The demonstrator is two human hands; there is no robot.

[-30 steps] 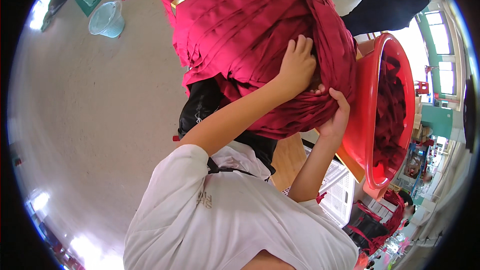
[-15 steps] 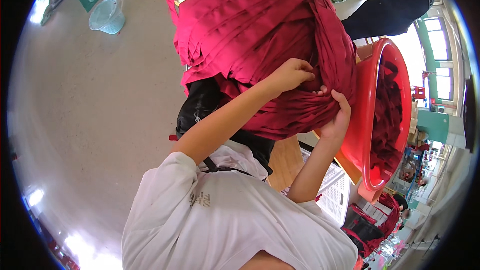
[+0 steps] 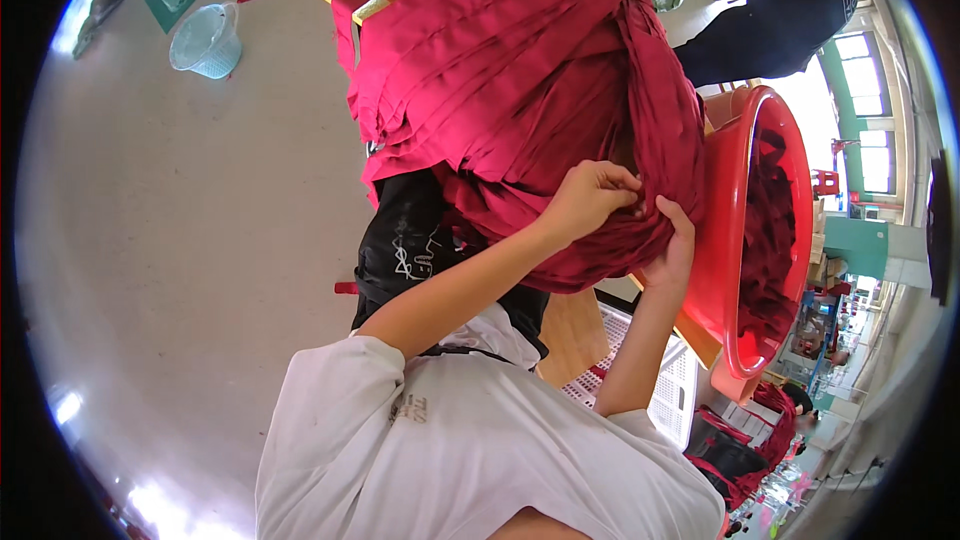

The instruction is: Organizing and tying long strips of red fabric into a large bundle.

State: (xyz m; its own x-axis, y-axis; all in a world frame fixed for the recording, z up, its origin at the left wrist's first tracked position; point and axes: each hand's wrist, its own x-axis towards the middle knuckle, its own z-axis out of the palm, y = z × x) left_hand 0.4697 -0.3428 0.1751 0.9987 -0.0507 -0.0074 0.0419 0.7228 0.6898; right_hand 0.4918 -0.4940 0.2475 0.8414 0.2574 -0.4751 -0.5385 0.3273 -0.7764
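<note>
A big heap of dark red cloth strips (image 3: 500, 80) lies over my lap, folded in long layers. My left hand (image 3: 594, 200) is at its near right side, thumb and fingertips pinched together against the cloth. What lies between those fingertips is too small to tell. Just to the right, my right hand (image 3: 674, 243) wraps round a gathered bunch of the strips, thumb up on the front; its other fingers are mostly hidden behind the cloth.
A red plastic tub (image 3: 730, 230) holding more red cloth stands close by my right arm. Below it are a white slatted basket (image 3: 680, 380) and a wooden board (image 3: 573, 340). A clear bucket (image 3: 207, 42) sits on the floor at far left. Another person's dark-clothed leg (image 3: 765, 35) is at upper right.
My left hand has moved down and slightly right, nearer my right hand. The right hand has shifted slightly lower, still on the cloth bunch.
</note>
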